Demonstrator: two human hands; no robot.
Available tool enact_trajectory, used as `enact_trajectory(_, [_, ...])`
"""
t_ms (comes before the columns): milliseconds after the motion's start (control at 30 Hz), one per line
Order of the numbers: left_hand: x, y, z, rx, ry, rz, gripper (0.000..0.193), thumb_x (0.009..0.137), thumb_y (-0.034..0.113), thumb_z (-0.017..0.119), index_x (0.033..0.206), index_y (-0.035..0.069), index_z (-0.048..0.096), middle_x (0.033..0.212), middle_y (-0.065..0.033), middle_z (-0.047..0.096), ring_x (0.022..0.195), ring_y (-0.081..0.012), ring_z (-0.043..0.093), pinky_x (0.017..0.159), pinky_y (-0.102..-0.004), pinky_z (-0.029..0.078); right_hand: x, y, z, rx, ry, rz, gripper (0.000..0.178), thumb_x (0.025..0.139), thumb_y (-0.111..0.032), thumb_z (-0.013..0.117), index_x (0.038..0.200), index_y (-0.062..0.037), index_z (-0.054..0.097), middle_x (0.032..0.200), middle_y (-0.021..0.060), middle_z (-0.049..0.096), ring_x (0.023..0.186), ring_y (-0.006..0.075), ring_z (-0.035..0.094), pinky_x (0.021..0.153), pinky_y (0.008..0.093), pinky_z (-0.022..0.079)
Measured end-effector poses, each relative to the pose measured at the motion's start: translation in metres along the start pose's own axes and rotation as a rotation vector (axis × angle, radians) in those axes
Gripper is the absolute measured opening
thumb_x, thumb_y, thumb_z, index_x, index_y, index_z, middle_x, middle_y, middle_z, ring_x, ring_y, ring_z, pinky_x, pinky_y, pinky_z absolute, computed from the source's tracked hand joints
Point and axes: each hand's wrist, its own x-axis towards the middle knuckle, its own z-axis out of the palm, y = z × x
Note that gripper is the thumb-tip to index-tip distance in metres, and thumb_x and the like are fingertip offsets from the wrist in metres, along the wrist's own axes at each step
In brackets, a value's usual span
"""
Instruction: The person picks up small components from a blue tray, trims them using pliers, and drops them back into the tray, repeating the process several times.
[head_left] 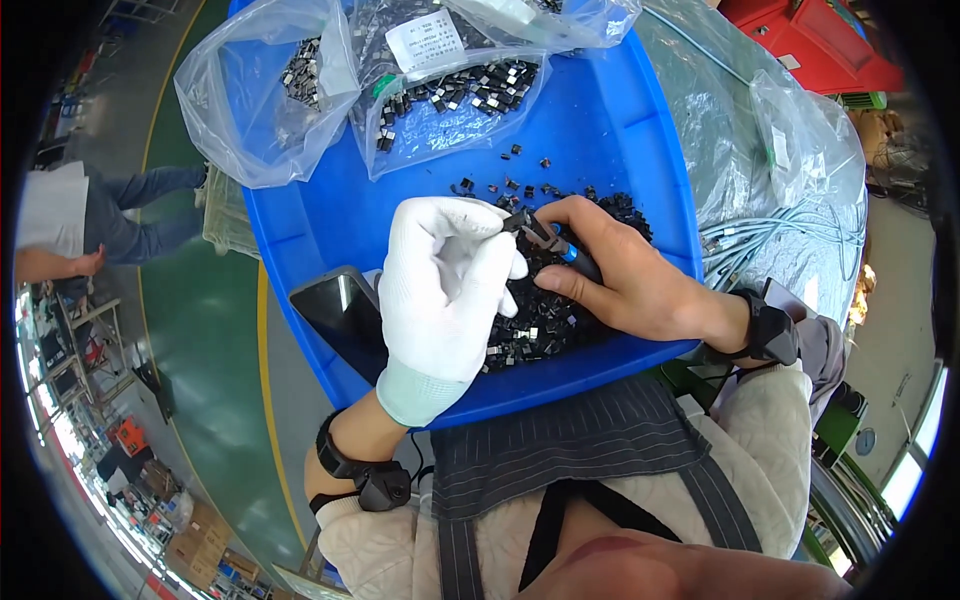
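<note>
My left hand (436, 290), in a white knitted glove, is pinched around a small black part (515, 221). My bare right hand (640, 275) grips small pliers (545, 236) with black and blue handles. The pliers' jaws meet the black part at my left fingertips; exactly how they bite it is too small to tell. Both hands are over a blue plastic bin (620, 110). Beneath them spreads a heap of small black parts (535, 325), some with shiny metal faces, partly hidden by my hands.
A dark phone (338, 312) leans inside the bin's left side. Clear bags of small parts (460, 90) lie at the far end, an opened bag (270, 110) on the left. Grey cables (785, 240) rest on plastic sheeting at the right. Another person (110, 215) stands at far left.
</note>
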Motion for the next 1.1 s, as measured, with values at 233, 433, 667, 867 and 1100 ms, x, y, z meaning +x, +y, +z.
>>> enact_trajectory(233, [0.005,-0.013,-0.010,0.806,-0.041,0.535,0.033,0.083,-0.005,0.061,0.114,0.002,0.055,0.090,-0.0077,0.059,0.070,-0.0105,0.058,0.058,-0.0227,0.046,0.000,0.001,0.001,0.062,-0.038,0.028,0.038,0.091,-0.021,0.060,0.120,-0.0012,0.044,0.109,0.0153,0.056,0.106,0.0272,0.055,0.092,0.0363,0.041])
enact_trajectory(433, [0.003,-0.010,-0.005,0.671,-0.018,0.405,0.034,0.081,-0.004,0.063,0.114,0.004,0.058,0.089,-0.0073,0.058,0.067,-0.0104,0.056,0.060,-0.0219,0.045,0.000,-0.003,0.002,0.065,-0.036,0.025,0.038,0.092,-0.020,0.059,0.121,-0.0009,0.043,0.110,0.0157,0.055,0.107,0.0269,0.055,0.093,0.0362,0.041])
enact_trajectory(667, [0.002,-0.010,-0.006,0.615,-0.034,0.312,0.034,0.082,-0.003,0.063,0.115,0.004,0.058,0.089,-0.0067,0.058,0.066,-0.0101,0.055,0.060,-0.0221,0.045,0.000,-0.003,0.002,0.064,-0.017,0.001,0.039,0.092,-0.021,0.058,0.122,-0.0007,0.043,0.110,0.0160,0.055,0.107,0.0271,0.055,0.093,0.0367,0.041])
enact_trajectory(867, [0.002,-0.010,-0.005,0.618,-0.027,0.308,0.034,0.082,-0.002,0.063,0.114,0.004,0.058,0.090,-0.0064,0.059,0.067,-0.0100,0.055,0.060,-0.0221,0.045,0.000,-0.007,0.001,0.046,-0.022,0.052,0.035,0.092,-0.019,0.059,0.118,-0.0006,0.044,0.107,0.0154,0.056,0.105,0.0262,0.056,0.090,0.0365,0.042])
enact_trajectory(1100, [0.005,0.009,-0.004,0.595,-0.147,0.189,0.031,0.087,0.002,0.055,0.118,0.003,0.054,0.084,-0.0069,0.060,0.065,-0.0085,0.055,0.056,-0.0212,0.045,0.000,-0.008,0.003,0.007,-0.004,0.060,0.026,0.091,-0.015,0.060,0.107,0.0005,0.047,0.095,0.0171,0.058,0.092,0.0307,0.060,0.079,0.0373,0.045])
